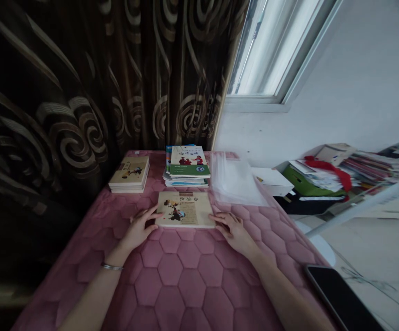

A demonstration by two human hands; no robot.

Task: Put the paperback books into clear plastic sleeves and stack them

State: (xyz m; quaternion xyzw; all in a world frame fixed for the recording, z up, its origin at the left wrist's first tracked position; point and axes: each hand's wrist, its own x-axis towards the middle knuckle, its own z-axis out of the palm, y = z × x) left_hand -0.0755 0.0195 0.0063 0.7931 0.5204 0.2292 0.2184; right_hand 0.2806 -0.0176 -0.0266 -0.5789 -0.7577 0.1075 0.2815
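left hand (139, 231) flat, fingers spread, touching tan book's (185, 209) 9 o'clock edge | right hand (233, 230) likewise at 3 o'clock | pink quilted tabletop (188, 285) bare toward 6 o'clock

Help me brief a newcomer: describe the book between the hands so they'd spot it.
On the pink quilted table by the dark curtain, nearest the person, one book lies flat, left hand and right hand touching its ends. Unlike the beige stack and green-topped stack behind, it lies alone.

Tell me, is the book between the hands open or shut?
Shut. The book lies flat with its cover up, left hand and right hand touching its edges.
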